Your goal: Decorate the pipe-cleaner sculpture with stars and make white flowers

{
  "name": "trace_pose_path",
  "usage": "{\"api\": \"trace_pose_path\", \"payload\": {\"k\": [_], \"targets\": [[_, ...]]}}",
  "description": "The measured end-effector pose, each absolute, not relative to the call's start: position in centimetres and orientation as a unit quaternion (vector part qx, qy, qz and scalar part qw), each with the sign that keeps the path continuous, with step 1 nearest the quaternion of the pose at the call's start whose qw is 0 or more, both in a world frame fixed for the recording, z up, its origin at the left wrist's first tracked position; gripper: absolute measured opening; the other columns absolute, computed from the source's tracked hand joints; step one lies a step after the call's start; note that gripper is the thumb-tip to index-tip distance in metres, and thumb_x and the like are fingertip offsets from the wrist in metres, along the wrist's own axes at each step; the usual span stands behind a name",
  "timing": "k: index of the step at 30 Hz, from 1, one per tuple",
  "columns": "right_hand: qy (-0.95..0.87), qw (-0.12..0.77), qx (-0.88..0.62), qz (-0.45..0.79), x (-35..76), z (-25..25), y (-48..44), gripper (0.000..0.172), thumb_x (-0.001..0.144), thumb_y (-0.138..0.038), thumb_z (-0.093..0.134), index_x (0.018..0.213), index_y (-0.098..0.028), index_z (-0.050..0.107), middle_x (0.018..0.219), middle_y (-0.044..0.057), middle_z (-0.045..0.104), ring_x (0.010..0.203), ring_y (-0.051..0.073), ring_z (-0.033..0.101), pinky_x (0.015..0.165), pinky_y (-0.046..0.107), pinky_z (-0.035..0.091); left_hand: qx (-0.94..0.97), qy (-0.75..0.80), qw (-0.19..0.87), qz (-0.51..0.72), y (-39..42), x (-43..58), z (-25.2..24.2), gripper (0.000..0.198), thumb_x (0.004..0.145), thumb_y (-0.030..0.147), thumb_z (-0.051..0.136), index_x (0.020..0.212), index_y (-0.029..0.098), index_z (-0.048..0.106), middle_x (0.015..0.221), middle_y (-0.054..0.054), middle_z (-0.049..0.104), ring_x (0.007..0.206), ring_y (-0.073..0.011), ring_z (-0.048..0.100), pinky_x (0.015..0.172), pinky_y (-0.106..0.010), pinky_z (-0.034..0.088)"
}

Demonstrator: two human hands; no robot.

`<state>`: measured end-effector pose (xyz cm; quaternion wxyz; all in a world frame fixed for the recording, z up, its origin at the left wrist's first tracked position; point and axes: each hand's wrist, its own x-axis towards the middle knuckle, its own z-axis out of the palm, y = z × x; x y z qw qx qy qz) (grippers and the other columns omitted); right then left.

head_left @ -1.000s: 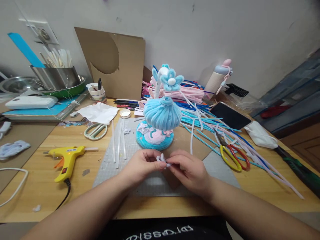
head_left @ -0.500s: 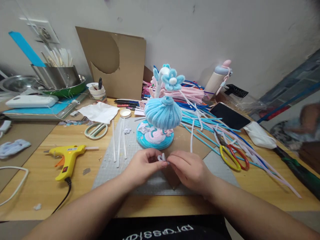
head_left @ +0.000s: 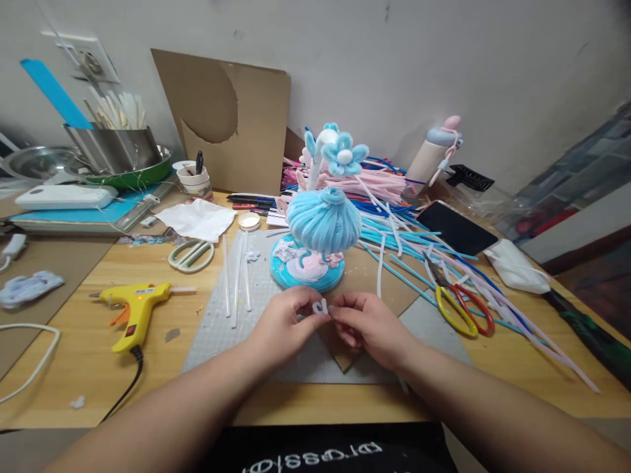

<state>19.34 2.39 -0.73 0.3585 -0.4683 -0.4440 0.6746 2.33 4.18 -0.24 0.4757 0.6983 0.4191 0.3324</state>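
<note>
My left hand [head_left: 288,320] pinches a short white pipe cleaner [head_left: 320,307] bent into small loops. My right hand [head_left: 369,325] grips the same piece from the other side, its fingertips meeting the left ones. A pale strip, perhaps its tail, shows below my right wrist. Just beyond the hands stands a fuzzy pipe-cleaner lamp [head_left: 323,220], with a pleated blue shade, a blue flower on top and a round blue and pink base. Under the hands lie a piece of brown cardboard [head_left: 345,351] and a grey cutting mat [head_left: 296,364].
At left lie a yellow glue gun [head_left: 140,309], green-handled scissors [head_left: 191,256] and clear glue sticks [head_left: 236,279]. On the right are red-and-yellow scissors [head_left: 458,302], loose pipe cleaners [head_left: 522,328], a phone [head_left: 456,226] and a bottle [head_left: 431,154]. Cardboard [head_left: 256,125] leans on the wall.
The fingers of my right hand have shifted and opened out a little around the white piece, and its loops have turned. The person at the far right is no longer visible.
</note>
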Motion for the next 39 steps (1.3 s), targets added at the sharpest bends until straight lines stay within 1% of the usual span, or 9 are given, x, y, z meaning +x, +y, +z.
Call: {"api": "trace_pose_path", "payload": {"k": [5,7,10,13,17,25,30,35,39], "targets": [[-0.438,0.379,-0.44,0.687,19.8,-0.9,2.5,0.032,0.083,-0.047,0.056,0.074,-0.016,0.052,0.055,-0.004,0.052,0.036,0.006,0.044,0.033,0.017,0.022,0.522,0.367,0.698,0.324,4.6,2.3,-0.4,0.025,0.074,0.037,0.067,0.079,0.014,0.06,0.068,0.0,0.057,0.064,-0.0118,0.051,0.067,-0.027,0.041],[-0.496,0.415,-0.44,0.623,20.1,-0.7,2.5,0.028,0.086,-0.044,0.053,0.08,-0.017,0.054,0.059,-0.004,0.052,0.041,0.007,0.046,0.035,0.018,0.028,0.487,0.337,0.749,0.297,4.6,2.2,-0.3,0.026,0.073,0.037,0.069,0.08,0.013,0.061,0.069,0.0,0.057,0.062,-0.0103,0.05,0.066,-0.026,0.041],[-0.635,0.43,-0.419,0.486,20.5,-0.2,2.5,0.013,0.084,-0.03,0.059,0.092,-0.019,0.057,0.074,0.0,0.057,0.059,0.011,0.054,0.05,0.022,0.041,0.475,0.305,0.79,0.239,4.5,1.9,-0.2,0.026,0.075,0.036,0.069,0.08,0.011,0.063,0.07,-0.001,0.056,0.061,-0.0094,0.049,0.063,-0.024,0.04],[-0.736,0.405,-0.381,0.387,20.7,0.0,2.6,0.003,0.085,-0.021,0.058,0.083,-0.019,0.06,0.082,0.002,0.059,0.074,0.014,0.056,0.063,0.026,0.045,0.448,0.302,0.808,0.234,4.3,1.9,-0.2,0.028,0.077,0.038,0.067,0.079,0.01,0.064,0.07,-0.002,0.055,0.06,-0.0083,0.047,0.059,-0.022,0.04],[-0.775,0.427,-0.356,0.299,21.0,0.0,2.7,0.007,0.088,-0.018,0.055,0.083,-0.019,0.06,0.079,0.003,0.059,0.075,0.015,0.056,0.067,0.028,0.046,0.407,0.312,0.823,0.245,4.3,2.1,-0.1,0.029,0.072,0.038,0.071,0.078,0.01,0.065,0.07,-0.002,0.056,0.058,-0.0075,0.047,0.055,-0.021,0.04],[-0.868,0.332,-0.33,0.167,21.3,0.2,2.6,0.012,0.091,-0.016,0.048,0.095,-0.019,0.058,0.089,0.007,0.064,0.08,0.017,0.059,0.069,0.029,0.049,0.447,0.329,0.793,0.252,4.4,2.0,-0.6,0.029,0.07,0.037,0.073,0.077,0.011,0.063,0.071,-0.001,0.058,0.061,-0.0089,0.051,0.061,-0.024,0.041],[-0.869,0.346,-0.343,0.085,21.2,-0.1,2.0,0.01,0.089,-0.014,0.05,0.09,-0.018,0.059,0.084,0.006,0.066,0.076,0.017,0.06,0.066,0.029,0.047,0.469,0.344,0.747,0.321,4.2,2.5,-0.6,0.029,0.068,0.036,0.075,0.071,0.013,0.057,0.064,0.001,0.056,0.06,-0.0095,0.05,0.064,-0.024,0.039],[-0.783,0.419,-0.418,0.193,20.3,0.2,1.3,0.012,0.086,-0.018,0.054,0.076,-0.019,0.06,0.069,0.002,0.061,0.063,0.014,0.056,0.058,0.026,0.044,0.474,0.374,0.709,0.364,3.7,3.0,0.0,0.03,0.067,0.038,0.074,0.07,0.014,0.056,0.063,0.002,0.054,0.061,-0.0107,0.049,0.064,-0.026,0.037],[-0.606,0.428,-0.489,0.459,19.6,0.3,1.6,0.021,0.081,-0.032,0.06,0.066,-0.018,0.056,0.052,-0.003,0.051,0.046,0.009,0.044,0.042,0.021,0.033,0.505,0.386,0.674,0.376,3.5,3.1,0.2,0.029,0.068,0.04,0.071,0.073,0.014,0.057,0.064,0.002,0.054,0.063,-0.0124,0.05,0.064,-0.026,0.038]]}}
